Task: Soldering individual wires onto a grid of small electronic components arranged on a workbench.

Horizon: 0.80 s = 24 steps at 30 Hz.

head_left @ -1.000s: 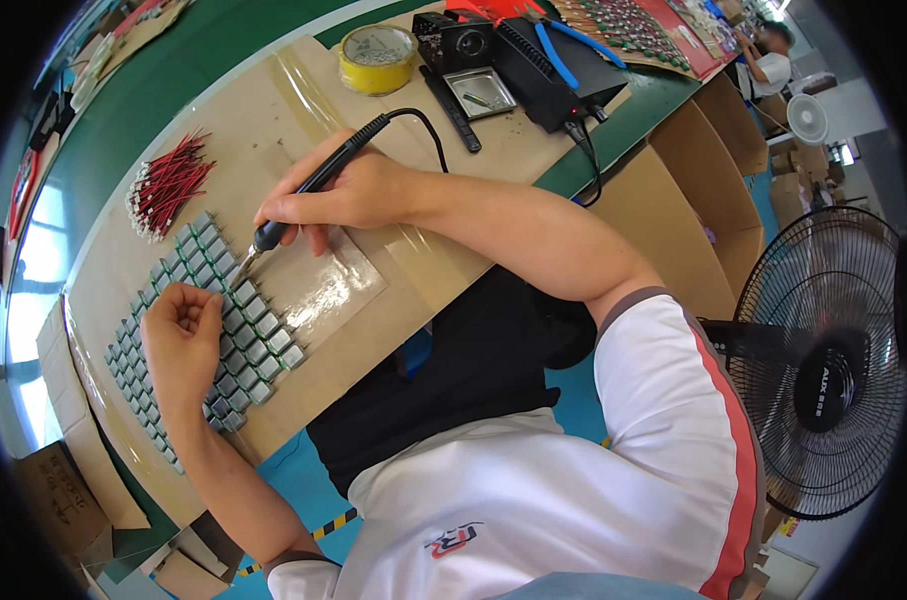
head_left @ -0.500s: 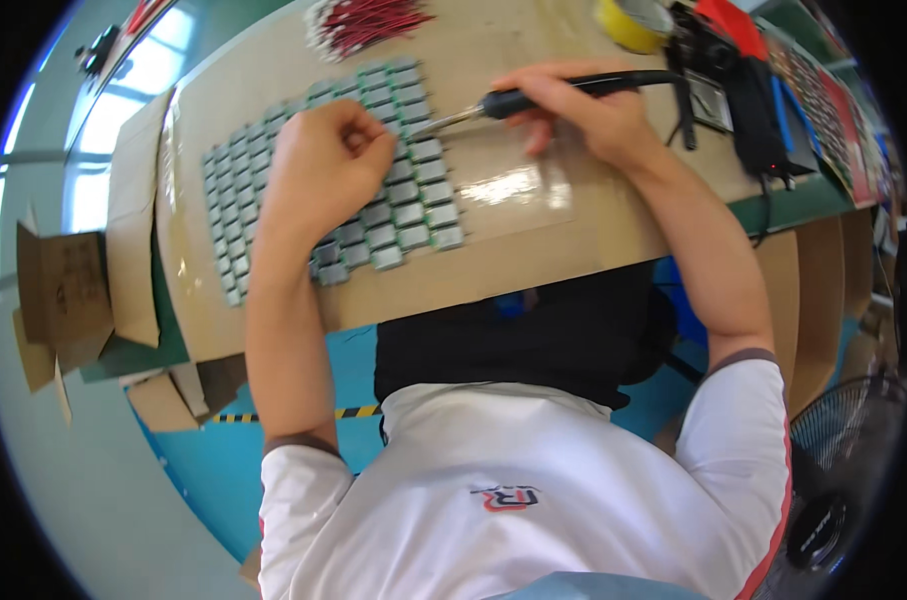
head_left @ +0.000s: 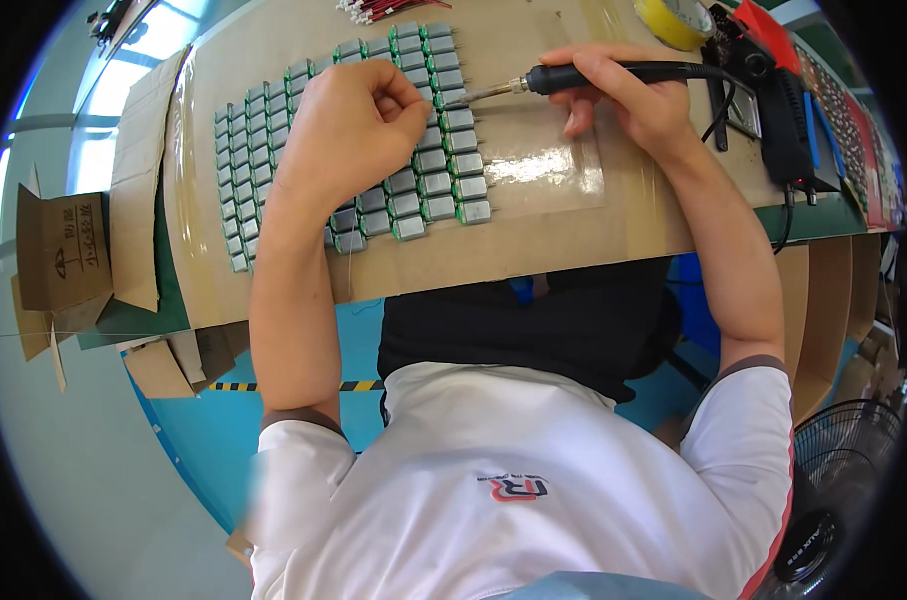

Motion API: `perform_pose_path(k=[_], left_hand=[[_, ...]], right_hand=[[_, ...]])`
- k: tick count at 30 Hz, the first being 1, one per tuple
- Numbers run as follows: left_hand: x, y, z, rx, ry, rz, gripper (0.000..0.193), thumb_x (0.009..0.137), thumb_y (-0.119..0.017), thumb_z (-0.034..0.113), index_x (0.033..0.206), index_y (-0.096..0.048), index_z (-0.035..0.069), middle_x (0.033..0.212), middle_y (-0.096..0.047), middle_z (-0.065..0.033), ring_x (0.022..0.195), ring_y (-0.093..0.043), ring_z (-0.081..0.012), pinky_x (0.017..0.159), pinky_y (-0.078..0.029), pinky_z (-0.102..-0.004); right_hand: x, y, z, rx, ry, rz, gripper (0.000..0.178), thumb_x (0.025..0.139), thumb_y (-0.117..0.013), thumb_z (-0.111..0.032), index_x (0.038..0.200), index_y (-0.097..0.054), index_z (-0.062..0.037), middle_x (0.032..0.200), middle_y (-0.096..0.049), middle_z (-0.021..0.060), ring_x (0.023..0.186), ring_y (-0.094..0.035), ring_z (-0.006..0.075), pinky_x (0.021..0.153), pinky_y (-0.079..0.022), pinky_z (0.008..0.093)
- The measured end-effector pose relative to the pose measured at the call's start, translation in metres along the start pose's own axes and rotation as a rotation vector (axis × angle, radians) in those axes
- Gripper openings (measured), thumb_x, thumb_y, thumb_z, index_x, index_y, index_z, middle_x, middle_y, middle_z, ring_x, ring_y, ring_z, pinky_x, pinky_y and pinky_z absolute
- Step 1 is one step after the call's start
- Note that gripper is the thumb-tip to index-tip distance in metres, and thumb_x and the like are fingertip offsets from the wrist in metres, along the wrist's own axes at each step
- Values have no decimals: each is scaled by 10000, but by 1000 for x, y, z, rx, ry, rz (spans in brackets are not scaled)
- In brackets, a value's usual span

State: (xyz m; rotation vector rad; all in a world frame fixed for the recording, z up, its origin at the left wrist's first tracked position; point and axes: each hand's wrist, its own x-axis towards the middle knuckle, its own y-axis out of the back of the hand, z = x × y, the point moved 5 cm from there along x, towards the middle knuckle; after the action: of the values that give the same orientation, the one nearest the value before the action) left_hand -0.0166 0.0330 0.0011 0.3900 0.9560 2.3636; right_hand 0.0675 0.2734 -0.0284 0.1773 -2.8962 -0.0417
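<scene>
1. Grey-topped modules point(head_left: 434, 185) on green boards lie in close, slightly staggered columns on the brown sheet point(head_left: 563, 238) covering the table; the regular spacing presumably leaves each board edge easy to reach. Thin pins show along the right-hand column.

2. Right hand point(head_left: 641, 102): fingers closed around the dark handle of a soldering iron point(head_left: 573, 77), pen-fashion. The grip sits well back from the metal shaft, likely for fine control and to keep skin off the heat.

3. Iron points left, its tip at the right-hand columns, near the left fingertips (actual contact too small to confirm). Its cable point(head_left: 725, 98) leaves from the rear of the handle, clear of the modules.

4. Left hand point(head_left: 358, 130): over the array, wrist bent, thumb and forefinger drawn narrow beside the tip. Cannot tell whether anything fine is pinched there. This posture probably steadies the spot being worked on.

5. Red wires point(head_left: 383, 10) with white ends lie at the far edge of view, beyond the array, apparently set within reach.

6. Yellow tape roll point(head_left: 671, 22) and black unit point(head_left: 788, 130) stand right, apart from the modules, seemingly keeping the middle free for both forearms.
</scene>
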Motion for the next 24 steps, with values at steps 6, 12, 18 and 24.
perform_pose_path(k=[6, 12, 18, 24], left_hand=[[-1, -1, 4, 9, -13, -25, 99, 763, -685, 81, 757, -679, -18, 569, -599, -76, 515, -560, -159, 551, -470, -298], [-2, -3, 0, 50, -33, -49, 123, 821, -720, 97, 806, -686, -20, 643, -618, 6, 562, -455, -27, 518, -370, -218], [-1, -3, 0, 47, -34, -59, 122, 821, -718, 99, 818, -693, -20, 651, -626, 4, 564, -458, -28, 523, -376, -218], [-1, -4, -1, 55, -41, -68, 122, 821, -716, 101, 824, -696, -19, 659, -638, 0, 565, -464, -30, 525, -381, -219]], right_hand=[[0, -2, -4, -15, 16, -27, 319, 1020, -496, -127, 1159, -660, 109, 864, -712, 184, 625, -679, 183, 617, -561, 274], [1, -4, -6, -39, 37, -34, 304, 1013, -510, -114, 1148, -665, 111, 857, -716, 186, 617, -673, 177, 612, -561, 276], [1, -4, -5, -45, 30, -28, 301, 1011, -512, -108, 1148, -665, 111, 857, -715, 187, 616, -669, 176, 613, -562, 280], [1, -5, -6, -41, 44, -42, 301, 1011, -509, -106, 1150, -664, 112, 849, -713, 184, 619, -667, 178, 617, -563, 285]])
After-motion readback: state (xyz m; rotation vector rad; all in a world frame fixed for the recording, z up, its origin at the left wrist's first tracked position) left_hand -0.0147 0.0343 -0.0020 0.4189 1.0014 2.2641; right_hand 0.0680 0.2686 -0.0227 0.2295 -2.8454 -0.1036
